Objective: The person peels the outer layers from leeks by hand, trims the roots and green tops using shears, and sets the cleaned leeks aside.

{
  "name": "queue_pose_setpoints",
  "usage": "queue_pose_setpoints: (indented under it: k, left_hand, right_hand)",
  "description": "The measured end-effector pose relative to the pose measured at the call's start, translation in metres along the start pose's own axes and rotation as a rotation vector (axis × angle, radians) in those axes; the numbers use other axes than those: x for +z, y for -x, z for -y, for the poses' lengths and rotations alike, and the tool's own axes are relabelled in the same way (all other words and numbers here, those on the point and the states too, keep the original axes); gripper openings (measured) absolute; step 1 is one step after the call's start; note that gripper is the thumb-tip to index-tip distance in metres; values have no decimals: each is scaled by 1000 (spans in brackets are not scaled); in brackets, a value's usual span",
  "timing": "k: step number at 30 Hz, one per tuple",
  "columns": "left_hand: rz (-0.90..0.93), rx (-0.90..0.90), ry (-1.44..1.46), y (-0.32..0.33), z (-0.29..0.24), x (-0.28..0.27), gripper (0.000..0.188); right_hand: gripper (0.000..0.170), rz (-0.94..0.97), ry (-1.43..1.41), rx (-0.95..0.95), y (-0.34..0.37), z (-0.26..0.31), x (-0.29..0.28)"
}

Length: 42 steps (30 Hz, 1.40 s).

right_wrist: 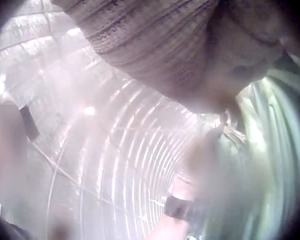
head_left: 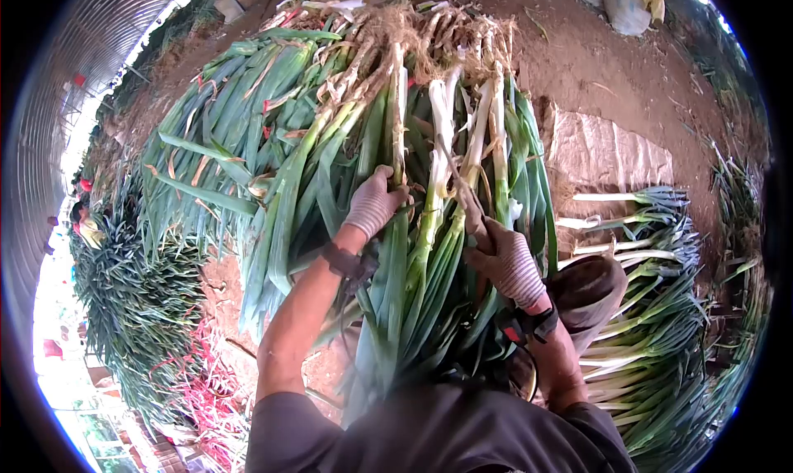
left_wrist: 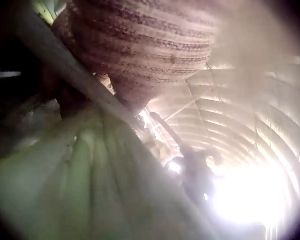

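Grasping, with the left hand (head_left: 376, 202) in a striped, pale knitted glove, a long, straight, off-white stalk (head_left: 399, 130) in the middle of the broad, fanned pile of green-leafed, white-stemmed leeks (head_left: 306, 159). Pinching, with the right hand (head_left: 508, 262) in a similar glove, a brown, tapering, withered-looking strip (head_left: 467, 200) over the right half of the pile. Hard to make out, from the blurred wrist views, how firmly. From the left hand, the nearer one, pointing outward lengthways along the pile, with a root tuft at its far edge. From the right hand, slanting outward and leftward over the pile, thin end among pale stems. Best judged by that slant, oblique to the stalk. Beyond the pile's right far corner, bare brown soil (head_left: 686, 130) with room for a long stem; right of the pile, a crumpled beige sheet (head_left: 611, 152) and, nearer the body, a row of laid-out leeks (head_left: 652, 324), white ends toward the pile. Tighter at the pile's near right edge, beside a bent, brown-clothed knee (head_left: 593, 287). Left of the pile, a dense dark-green leafy heap (head_left: 140, 291)
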<state>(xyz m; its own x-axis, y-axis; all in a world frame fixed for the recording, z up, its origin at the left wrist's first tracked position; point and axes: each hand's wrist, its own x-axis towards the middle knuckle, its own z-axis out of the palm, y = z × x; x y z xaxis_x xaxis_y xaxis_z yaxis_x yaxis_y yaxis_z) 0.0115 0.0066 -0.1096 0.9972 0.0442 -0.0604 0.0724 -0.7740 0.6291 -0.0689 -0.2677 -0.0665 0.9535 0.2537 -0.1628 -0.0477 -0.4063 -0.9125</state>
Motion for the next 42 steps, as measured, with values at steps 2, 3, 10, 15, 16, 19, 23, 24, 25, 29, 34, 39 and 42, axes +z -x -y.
queue_pose_setpoints:
  k: [2,3,10,15,16,19,23,24,25,29,34,39,42]
  left_hand:
    - [-23,-2,-122,18,-14,-1,53]
    - [-13,-15,-157,24,-23,-5,54]
    - [-31,-26,190,24,29,8,58]
    - [-109,-5,403,19,58,27,55]
    - [-105,-12,414,21,53,25,54]
    - [-94,-33,431,26,45,19,53]
    - [-56,-27,466,25,49,20,52]
    - [-38,-17,486,24,51,21,51]
    - [-37,-33,485,26,46,19,51]
    - [-55,-41,406,27,36,13,50]
    - [-96,-8,275,33,22,3,48]
    - [-63,-23,413,35,24,3,47]
    - [-46,-21,468,34,26,5,45]
  right_hand:
    - [46,75,45,-54,5,-16,12]
    - [46,114,72,-87,7,-21,16]
    - [41,218,223,-39,32,-13,27]
    - [44,226,224,-33,48,-12,35]
    - [44,222,214,-42,47,-11,37]
    - [43,228,241,-41,39,-8,40]
    - [36,154,223,-51,19,-9,48]
    - [36,130,258,-79,12,-6,48]
    - [37,108,292,-106,4,-2,47]
    - [33,34,391,-163,-35,-4,48]
    - [33,46,429,-145,-79,2,41]
    - [36,35,551,-138,-124,13,40]
    - [40,4,530,-147,-149,25,38]
